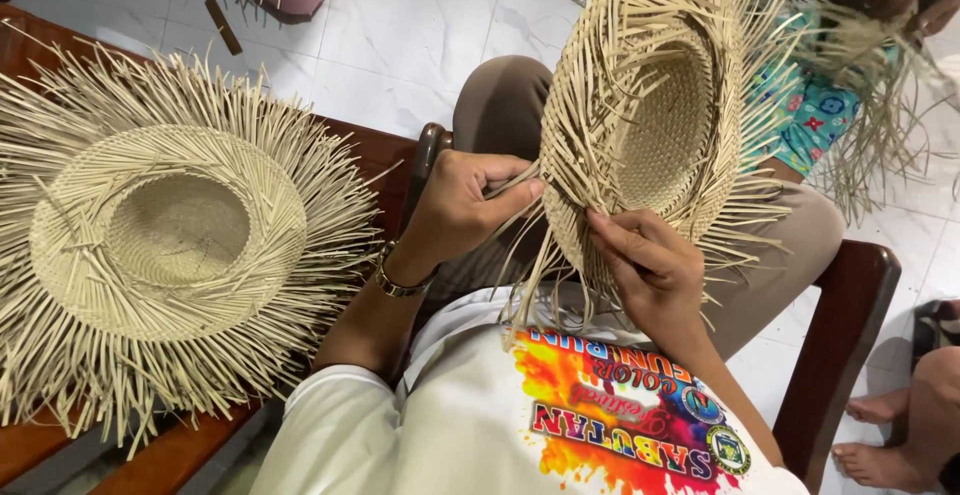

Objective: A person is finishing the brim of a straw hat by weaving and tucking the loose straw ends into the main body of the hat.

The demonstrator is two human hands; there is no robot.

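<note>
An unfinished straw hat (pixel 650 105) stands on edge over my lap, its hollow crown facing me and loose straw ends sticking out all round the brim. My left hand (pixel 465 205) pinches a few of those straw strips at the brim's lower left edge. My right hand (pixel 650 265) grips the lower rim of the same hat, fingers pressed on the weave. Both hands are closed on the hat.
A second unfinished straw hat (pixel 170 235) lies crown-up-open on the dark wooden bench (pixel 850 305) to my left. Another person in a patterned teal garment (pixel 815 115) works straw at top right. Bare feet (pixel 880 435) show at lower right on white tiled floor (pixel 400 35).
</note>
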